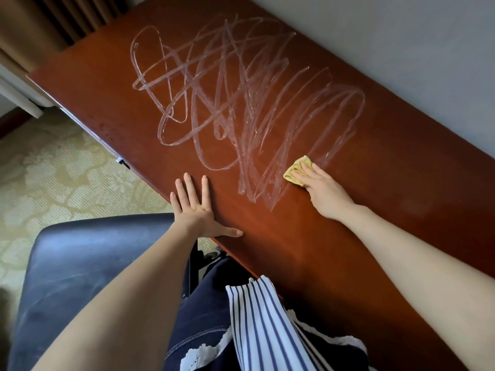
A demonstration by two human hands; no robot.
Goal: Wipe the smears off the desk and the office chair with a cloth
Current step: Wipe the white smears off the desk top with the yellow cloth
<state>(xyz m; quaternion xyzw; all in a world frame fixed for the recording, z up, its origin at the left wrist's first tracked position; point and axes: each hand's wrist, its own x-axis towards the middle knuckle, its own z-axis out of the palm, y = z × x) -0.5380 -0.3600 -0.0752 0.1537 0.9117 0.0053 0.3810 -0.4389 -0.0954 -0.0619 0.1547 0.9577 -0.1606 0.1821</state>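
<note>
A: So, what's around, starting from the left?

B: A brown pleated curtain (pixel 53 17) hangs far left, with pale patterned carpet (pixel 67 170) below it and a dark chair (pixel 93 258) near left. A long desk (pixel 375 210) runs diagonally from far left to near right, along a plain grey wall (pixel 401 49).

A: Surfaces?

B: The carpet looks woven, with blotchy leaf-like shapes. The chair seat is smooth, rounded and leathery, with a dull sheen. The desk is glossy reddish-brown wood. Looping, clear, wet-looking smears (pixel 241 103) scribble over its middle.

A: And the hands?

B: The left hand (pixel 198 210) lies flat at the desk's near edge, fingers spread, holding nothing. The right hand (pixel 324 191) is further right, fingers laid fairly straight, pressing down on a small folded yellow cloth (pixel 300 162). The cloth sits under those fingers at the smears' near right end, its far corner poking out past the fingertips.
</note>
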